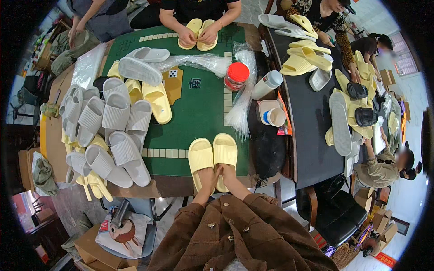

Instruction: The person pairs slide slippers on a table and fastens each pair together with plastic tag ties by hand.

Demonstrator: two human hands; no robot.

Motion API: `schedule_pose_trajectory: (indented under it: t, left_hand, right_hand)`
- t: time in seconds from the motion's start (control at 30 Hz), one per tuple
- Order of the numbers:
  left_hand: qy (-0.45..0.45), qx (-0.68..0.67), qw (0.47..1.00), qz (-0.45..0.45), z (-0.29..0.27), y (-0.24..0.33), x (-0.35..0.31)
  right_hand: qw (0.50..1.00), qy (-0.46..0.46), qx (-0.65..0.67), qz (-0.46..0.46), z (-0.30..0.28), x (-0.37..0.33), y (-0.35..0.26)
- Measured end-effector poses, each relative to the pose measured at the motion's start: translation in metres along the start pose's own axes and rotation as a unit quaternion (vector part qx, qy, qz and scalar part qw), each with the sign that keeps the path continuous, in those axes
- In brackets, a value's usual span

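Observation:
A pair of pale yellow slide slippers stands side by side at the near edge of the green table mat, toes pointing away from me. In the left slipper (200, 156), my left hand (208, 177) has its fingers tucked under the strap, gripping it. My right hand (227, 173) grips the inner side of the right slipper (225, 151), close against my left hand. Most of my fingertips are hidden by the straps and by each other.
Left lies a heap of grey slippers (115, 110) with some yellow ones. Clear plastic ties (238, 113), a red-lidded jar (236, 77), a white bottle (267, 85) and a cup (275, 116) stand right. Across, a person handles yellow slippers (193, 28). Others work at a black table (312, 135).

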State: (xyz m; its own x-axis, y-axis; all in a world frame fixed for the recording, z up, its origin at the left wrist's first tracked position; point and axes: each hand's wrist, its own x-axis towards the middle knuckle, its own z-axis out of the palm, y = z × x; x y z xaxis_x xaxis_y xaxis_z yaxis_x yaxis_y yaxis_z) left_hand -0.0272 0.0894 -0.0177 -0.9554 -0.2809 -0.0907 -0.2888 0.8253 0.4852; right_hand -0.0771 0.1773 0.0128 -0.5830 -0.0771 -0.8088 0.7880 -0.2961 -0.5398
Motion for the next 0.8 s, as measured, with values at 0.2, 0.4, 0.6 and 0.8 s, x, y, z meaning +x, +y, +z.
schedule_pose_trajectory:
  t: [0.2,0.4,0.6,0.8]
  left_hand:
    - [-0.022,-0.06,0.997,-0.049,-0.002,0.007,0.003]
    - [-0.062,-0.03,0.995,-0.071,-0.011,0.017,0.011]
    - [-0.019,-0.02,0.998,-0.065,-0.005,0.008,0.006]
    - [0.03,-0.023,0.996,-0.076,-0.005,0.014,0.007]
  right_hand:
    - [0.999,0.028,-0.031,-0.03,-0.006,0.011,0.014]
    - [0.999,0.025,-0.008,-0.032,-0.013,0.015,0.017]
    - [0.998,-0.01,-0.051,-0.037,-0.002,-0.002,0.009]
    - [0.999,-0.042,0.017,-0.007,-0.019,-0.034,-0.008]
